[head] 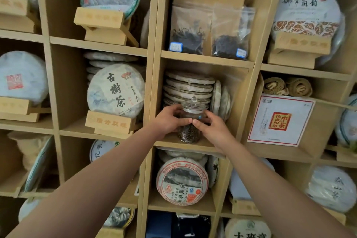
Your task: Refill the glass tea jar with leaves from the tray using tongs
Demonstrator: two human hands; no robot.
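A clear glass tea jar (190, 131) with a glass knob lid stands on a wooden shelf (168, 142) in the middle compartment of the rack. Dark tea leaves fill its lower part. My left hand (170, 120) wraps the jar's left side and my right hand (211, 125) wraps its right side, thumbs nearly touching in front. Neither a tray nor tongs are in view.
Stacked wrapped tea cakes (188, 87) sit right behind the jar. Two bags of loose tea (208, 31) stand on the shelf above. Round tea cakes on wooden stands (116, 91) and a white framed card (280, 120) fill neighbouring compartments.
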